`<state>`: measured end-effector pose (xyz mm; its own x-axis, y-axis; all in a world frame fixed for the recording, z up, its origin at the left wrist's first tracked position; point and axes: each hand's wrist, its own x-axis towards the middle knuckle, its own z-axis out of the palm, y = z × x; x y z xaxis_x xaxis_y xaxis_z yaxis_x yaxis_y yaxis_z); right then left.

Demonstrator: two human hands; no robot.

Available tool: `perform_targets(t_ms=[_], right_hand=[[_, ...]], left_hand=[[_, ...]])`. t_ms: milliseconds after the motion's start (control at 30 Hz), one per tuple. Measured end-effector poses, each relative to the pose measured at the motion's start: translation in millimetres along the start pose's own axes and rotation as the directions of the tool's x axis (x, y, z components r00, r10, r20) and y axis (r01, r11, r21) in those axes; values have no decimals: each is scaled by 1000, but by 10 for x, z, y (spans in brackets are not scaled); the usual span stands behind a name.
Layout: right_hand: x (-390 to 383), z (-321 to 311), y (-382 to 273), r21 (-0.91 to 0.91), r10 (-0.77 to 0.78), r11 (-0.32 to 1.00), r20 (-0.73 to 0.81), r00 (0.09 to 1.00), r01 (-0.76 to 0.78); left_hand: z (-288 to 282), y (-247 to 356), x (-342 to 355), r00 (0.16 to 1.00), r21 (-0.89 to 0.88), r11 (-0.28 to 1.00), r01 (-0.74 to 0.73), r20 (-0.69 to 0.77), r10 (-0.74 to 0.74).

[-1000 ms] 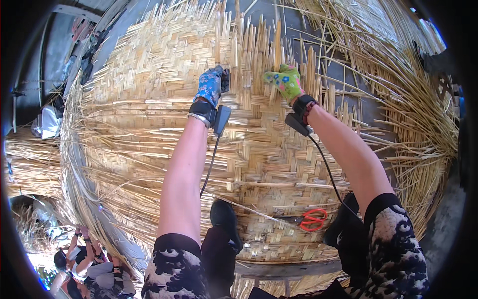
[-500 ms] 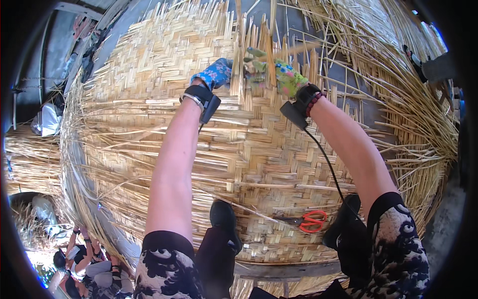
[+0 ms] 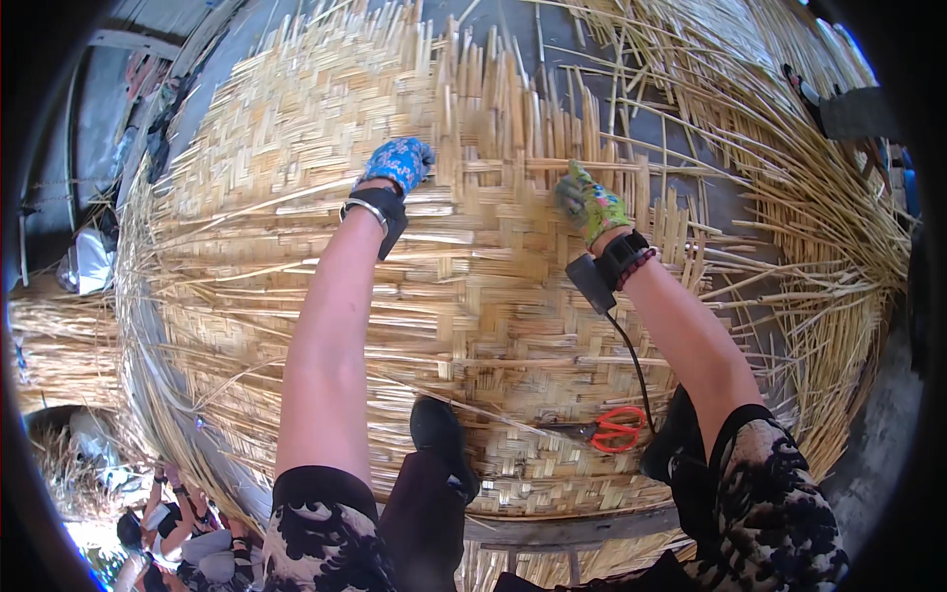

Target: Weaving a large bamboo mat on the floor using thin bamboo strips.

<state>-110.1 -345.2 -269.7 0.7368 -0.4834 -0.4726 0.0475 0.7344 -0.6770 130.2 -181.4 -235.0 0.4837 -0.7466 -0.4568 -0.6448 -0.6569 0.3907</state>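
Grey floor (image 3: 518,30) is partly covered by a woven split-reed mat (image 3: 493,306), spread across the middle. Left hand (image 3: 400,166), blue-gloved: fingers curled at the mat, hold not discernible. Right hand (image 3: 590,205), green-gloved: fingers blurred, opening and hold not discernible. Orange-handled scissors (image 3: 597,431) are laid on the mat.

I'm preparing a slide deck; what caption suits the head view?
Blue-gloved left hand and green-gloved right hand at a woven mat, orange-handled scissors on it.
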Motion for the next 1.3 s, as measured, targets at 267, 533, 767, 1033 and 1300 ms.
perform_targets(t_ms=[267,533,767,1033,1300], right_hand=[[133,-2,-281,-832,-526,-374,554,645,409],[474,145,-540,-560,-136,-796,534,835,229],[578,-20,-381,-824,37,-466,347,937,323],[649,-157,-181,-798,-32,-461,451,892,387],[88,-236,-350,-817,-344,-383,558,755,430]], left_hand=[[232,592,161,998,-54,997,63,-8,-63],[297,883,-6,954,53,977,204,-233,-187],[213,803,37,975,98,971,217,-67,-211],[495,898,81,899,20,930,367,-266,-349],[582,1192,-60,765,334,856,394,-635,-105]])
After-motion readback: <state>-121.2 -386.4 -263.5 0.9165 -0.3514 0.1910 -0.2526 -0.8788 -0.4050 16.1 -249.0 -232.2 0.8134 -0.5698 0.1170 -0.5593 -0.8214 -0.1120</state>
